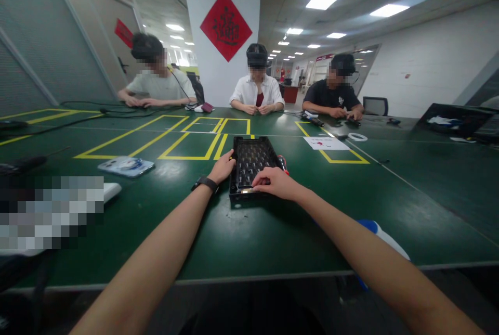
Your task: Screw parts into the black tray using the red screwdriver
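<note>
A black rectangular plastic tray lies on the green table in front of me, with rows of small shiny pieces inside. My left hand grips its left edge, thumb toward the rim and a dark watch band on the wrist. Over the tray's near right corner, my right hand is closed in a pinch. At its fingertips is a small pale, shiny piece along the near edge; whether the fingers hold it is hard to see. A red and silvery object shows partly behind the tray's right side.
A phone in a pale case lies to the left. Printed paper and a white ring are farther right. A blue and white object sits under my right forearm. Several people sit across the table, marked with yellow tape.
</note>
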`<state>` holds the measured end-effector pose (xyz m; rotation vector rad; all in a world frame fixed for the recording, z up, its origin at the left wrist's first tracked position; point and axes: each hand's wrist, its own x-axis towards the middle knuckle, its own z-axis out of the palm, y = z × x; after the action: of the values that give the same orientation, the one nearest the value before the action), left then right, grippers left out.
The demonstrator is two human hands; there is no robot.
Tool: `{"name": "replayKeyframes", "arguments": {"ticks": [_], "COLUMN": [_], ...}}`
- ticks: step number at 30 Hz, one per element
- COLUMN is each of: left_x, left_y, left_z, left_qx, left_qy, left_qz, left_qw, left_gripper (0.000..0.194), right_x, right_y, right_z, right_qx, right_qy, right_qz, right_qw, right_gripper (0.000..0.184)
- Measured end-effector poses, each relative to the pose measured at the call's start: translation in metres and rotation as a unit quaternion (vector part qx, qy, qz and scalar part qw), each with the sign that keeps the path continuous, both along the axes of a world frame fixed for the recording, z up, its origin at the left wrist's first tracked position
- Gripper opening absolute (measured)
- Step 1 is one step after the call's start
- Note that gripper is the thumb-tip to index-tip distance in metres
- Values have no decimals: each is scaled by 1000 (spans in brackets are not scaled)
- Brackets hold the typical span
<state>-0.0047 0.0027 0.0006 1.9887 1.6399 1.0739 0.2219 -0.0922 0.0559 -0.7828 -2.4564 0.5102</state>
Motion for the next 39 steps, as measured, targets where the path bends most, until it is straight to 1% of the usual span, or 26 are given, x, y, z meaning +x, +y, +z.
{"name": "replayKeyframes", "arguments": {"ticks": [5,11,18,25,31,36,39], "left_x": [0,0,0,0,1,1,1], "left_y": [1,4,2,5,3,2,2], "left_z": [1,-1,-1,-3,-2,-1,0], "left_qx": [-15,-12,3,7,6,4,4], "left_qy": [5,13,7,10,-3,0,5], "left_qz": [1,7,7,7,5,6,5], "left_qw": [1000,1000,1000,1000,1000,1000,1000], "left_gripper": [61,62,59,59,59,59,59], "right_x": [-2,-3,-5,-3,-3,-4,-5], "right_y": [-4,-4,-8,-5,-5,-5,-6], "right_z": [3,-1,0,-3,-3,-3,-4], "right_qx": [24,41,23,22,24,-14,-23], "right_qy": [-26,6,-1,23,22,25,24], "right_qz": [-9,-21,-41,-45,-41,-32,-38], "right_qw": [999,999,999,998,999,999,999], "right_gripper": [14,14,13,17,15,16,16]}}
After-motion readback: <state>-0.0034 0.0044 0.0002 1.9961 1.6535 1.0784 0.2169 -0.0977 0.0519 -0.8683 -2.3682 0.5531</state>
